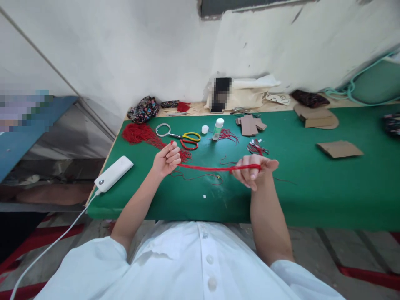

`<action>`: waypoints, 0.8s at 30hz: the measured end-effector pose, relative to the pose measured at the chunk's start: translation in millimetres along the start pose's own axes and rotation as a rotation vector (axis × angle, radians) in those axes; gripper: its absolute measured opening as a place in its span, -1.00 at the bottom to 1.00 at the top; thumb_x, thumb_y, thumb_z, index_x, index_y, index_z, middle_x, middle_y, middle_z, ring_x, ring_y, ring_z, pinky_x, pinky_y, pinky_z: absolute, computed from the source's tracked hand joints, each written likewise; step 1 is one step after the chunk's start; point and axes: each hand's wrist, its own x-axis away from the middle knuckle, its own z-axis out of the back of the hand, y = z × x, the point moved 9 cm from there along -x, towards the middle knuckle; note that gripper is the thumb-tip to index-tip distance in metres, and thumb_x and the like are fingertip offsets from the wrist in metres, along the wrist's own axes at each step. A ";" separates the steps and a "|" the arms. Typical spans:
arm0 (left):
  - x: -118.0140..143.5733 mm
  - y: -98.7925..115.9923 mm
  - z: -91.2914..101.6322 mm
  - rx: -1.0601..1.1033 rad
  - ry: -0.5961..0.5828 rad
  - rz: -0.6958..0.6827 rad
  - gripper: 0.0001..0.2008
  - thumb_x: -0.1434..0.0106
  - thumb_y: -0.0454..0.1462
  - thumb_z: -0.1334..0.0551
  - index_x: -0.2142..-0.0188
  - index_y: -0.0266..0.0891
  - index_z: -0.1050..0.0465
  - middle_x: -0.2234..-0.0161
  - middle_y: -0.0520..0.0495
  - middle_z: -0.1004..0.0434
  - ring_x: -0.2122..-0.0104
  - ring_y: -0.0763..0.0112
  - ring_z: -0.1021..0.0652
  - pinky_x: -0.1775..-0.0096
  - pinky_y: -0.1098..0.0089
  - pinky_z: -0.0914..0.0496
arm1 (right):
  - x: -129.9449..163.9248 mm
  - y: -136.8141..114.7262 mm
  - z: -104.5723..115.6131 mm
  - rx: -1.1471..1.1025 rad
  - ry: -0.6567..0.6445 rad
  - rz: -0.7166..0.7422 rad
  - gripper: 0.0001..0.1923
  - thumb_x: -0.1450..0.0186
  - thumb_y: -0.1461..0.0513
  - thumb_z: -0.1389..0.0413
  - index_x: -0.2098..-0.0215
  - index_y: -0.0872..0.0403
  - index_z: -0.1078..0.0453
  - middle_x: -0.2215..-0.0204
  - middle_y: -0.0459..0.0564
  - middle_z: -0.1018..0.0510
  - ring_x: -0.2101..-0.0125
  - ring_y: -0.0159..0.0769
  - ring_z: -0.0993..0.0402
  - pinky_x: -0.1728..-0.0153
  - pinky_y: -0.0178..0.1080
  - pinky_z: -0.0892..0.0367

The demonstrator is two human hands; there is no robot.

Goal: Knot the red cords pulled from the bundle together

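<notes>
A bundle of red thread [206, 168] is stretched nearly level between my two hands above the green-covered table. My left hand [168, 159] is closed in a fist on one end, and a bit of red shows above the fingers. At the other end, the bundle runs across the fingers of my right hand [253, 170], which are partly curled round it, with the thumb sticking out to the right. Just beyond my left hand lie scissors [184, 139] with one yellow and one red handle. A heap of red threads [137, 133] spreads from the back left towards that hand.
A white-capped bottle [218, 129] stands upright near a loose white cap [204, 129]. Cardboard pieces [249, 125] and a folded cardboard [340, 148] lie to the right. At the left edge sits a white power bank [114, 174] with its cable hanging off. A pale ring [163, 124] rests behind the scissors.
</notes>
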 end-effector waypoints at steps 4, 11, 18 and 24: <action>3.2 -8.9 -4.1 -0.044 -0.030 0.095 -0.61 -0.43 -0.32 0.22 0.54 -0.24 -0.07 0.66 0.18 0.17 0.76 0.66 0.10 0.69 0.59 0.06 | 2.8 20.0 10.0 0.120 0.065 -0.204 -0.19 0.03 -0.47 0.16 0.80 0.02 -0.35 0.84 0.08 -0.37 0.66 -0.26 -0.37 0.52 -0.23 -0.27; 8.0 -11.3 9.9 -0.082 0.024 0.146 -0.57 -0.43 -0.22 0.24 0.57 -0.22 -0.01 0.68 0.20 0.22 0.77 0.67 0.20 0.74 0.59 0.11 | -21.6 12.4 -16.1 0.092 -0.051 -0.147 -0.22 -0.16 -0.36 0.15 0.83 0.00 -0.36 0.87 0.06 -0.33 0.65 -0.23 -0.36 0.46 -0.15 -0.34; 30.0 -40.1 60.3 -0.288 0.026 0.602 -0.46 -0.33 -0.01 0.08 0.72 -0.13 0.13 0.83 0.18 0.30 0.91 0.56 0.09 0.84 0.47 0.12 | -23.9 37.6 -29.5 0.241 -0.170 -0.472 -0.30 -0.28 -0.21 0.03 0.32 0.24 -0.60 0.58 0.13 -0.60 0.53 -0.35 -0.46 0.36 -0.30 -0.37; 32.4 -46.2 56.4 -0.323 -0.215 0.630 -0.43 -0.18 0.06 -0.15 0.73 -0.15 0.09 0.85 0.15 0.19 0.91 0.50 -0.08 0.83 0.44 -0.07 | -32.8 53.1 -31.1 0.260 -0.095 -0.614 -0.31 -0.28 -0.15 -0.04 -0.03 0.26 -0.46 0.30 0.19 -0.65 0.45 -0.39 -0.54 0.39 -0.37 -0.39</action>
